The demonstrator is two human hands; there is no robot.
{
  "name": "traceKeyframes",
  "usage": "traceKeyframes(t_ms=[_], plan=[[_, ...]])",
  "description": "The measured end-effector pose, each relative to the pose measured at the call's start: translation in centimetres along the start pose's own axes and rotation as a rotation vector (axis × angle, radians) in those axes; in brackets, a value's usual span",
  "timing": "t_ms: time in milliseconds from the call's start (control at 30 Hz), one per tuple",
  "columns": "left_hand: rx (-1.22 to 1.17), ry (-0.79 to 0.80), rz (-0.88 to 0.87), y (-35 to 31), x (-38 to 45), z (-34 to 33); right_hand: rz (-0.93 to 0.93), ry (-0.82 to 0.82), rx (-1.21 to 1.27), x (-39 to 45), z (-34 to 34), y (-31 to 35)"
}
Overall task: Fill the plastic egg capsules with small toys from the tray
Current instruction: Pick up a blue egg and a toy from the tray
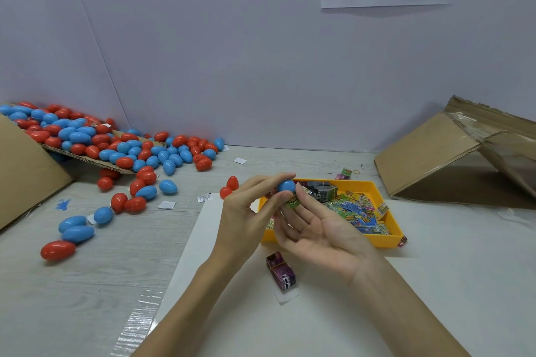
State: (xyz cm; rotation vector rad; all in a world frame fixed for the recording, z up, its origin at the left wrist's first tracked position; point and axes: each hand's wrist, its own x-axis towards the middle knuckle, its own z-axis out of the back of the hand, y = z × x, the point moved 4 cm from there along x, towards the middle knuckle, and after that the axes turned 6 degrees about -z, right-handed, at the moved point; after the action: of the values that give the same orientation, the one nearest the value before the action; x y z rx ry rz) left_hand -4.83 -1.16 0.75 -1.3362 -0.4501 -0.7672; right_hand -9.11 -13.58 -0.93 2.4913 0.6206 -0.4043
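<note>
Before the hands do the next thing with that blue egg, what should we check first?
1. Blue plastic egg capsule held firmly: ok, the left hand pinches it.
2. Toy ready: ok, a small green packet sits at the right hand fingertips.
3. Capsule open to take the toy: cannot tell, fingers hide it.
4. More toys left in the yellow plastic tray: ok, colourful packets fill it.
5. More egg capsules nearby: ok, a pile of red and blue plastic eggs lies to the left.
</note>
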Motion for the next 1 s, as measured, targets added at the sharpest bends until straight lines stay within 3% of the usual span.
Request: traceKeyframes(t_ms=[200,467,1000], plan=[[-0.163,-0.003,0.112,0.49,0.14,-0.11,-0.018,0.006,0.013,-0.01,0.01,0.19],[-0.149,0.050,0.122,-0.14,-0.01,-0.36,-0.051,0.064,-0.023,-0.13,-0.03,0.08],[-0.245,-0.046,0.181,-0.26,-0.35,-0.68,0.013,0.062,0.010,-0.23,-0.64,-0.02]])
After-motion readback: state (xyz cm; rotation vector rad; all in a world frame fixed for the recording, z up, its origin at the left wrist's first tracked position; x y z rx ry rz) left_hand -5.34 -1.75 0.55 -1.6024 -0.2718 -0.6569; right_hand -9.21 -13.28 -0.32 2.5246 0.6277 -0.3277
